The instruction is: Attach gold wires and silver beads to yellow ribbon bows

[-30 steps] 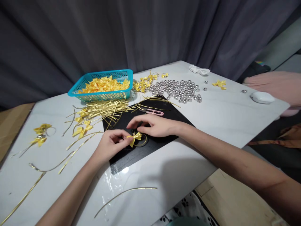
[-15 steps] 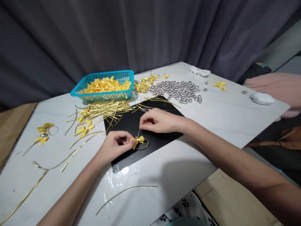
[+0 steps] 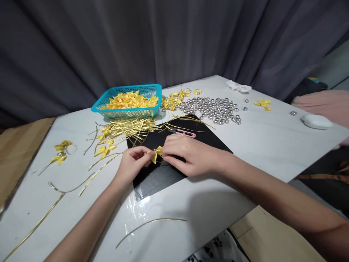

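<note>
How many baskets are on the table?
1: a blue basket full of yellow bows, at the table's far side, behind the pile of gold wires. No other shows.

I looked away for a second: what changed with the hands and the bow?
The right hand came down from above the yellow bow and now pinches it along with the left hand. The left hand kept its hold. The teal basket and silver beads stayed put.
</note>
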Demonstrator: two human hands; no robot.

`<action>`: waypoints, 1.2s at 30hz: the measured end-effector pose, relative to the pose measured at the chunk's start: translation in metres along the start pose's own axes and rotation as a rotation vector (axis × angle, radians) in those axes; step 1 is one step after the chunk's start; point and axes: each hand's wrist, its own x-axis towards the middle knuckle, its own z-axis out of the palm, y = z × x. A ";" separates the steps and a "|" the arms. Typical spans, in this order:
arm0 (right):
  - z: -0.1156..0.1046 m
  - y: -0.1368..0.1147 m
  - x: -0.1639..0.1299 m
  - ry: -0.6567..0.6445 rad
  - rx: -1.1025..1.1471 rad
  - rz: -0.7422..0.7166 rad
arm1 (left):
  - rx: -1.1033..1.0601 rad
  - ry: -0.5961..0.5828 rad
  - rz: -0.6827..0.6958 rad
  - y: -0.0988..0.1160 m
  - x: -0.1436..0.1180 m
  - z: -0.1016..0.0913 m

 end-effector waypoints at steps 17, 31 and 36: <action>-0.009 0.013 -0.002 0.041 0.357 0.275 | -0.760 0.238 -0.183 0.002 0.006 -0.009; -0.036 0.007 -0.008 -0.032 0.769 0.359 | -0.794 0.246 -0.186 -0.002 0.007 -0.010; -0.031 0.007 -0.010 -0.063 1.009 0.331 | -0.776 0.250 -0.183 -0.002 0.007 -0.009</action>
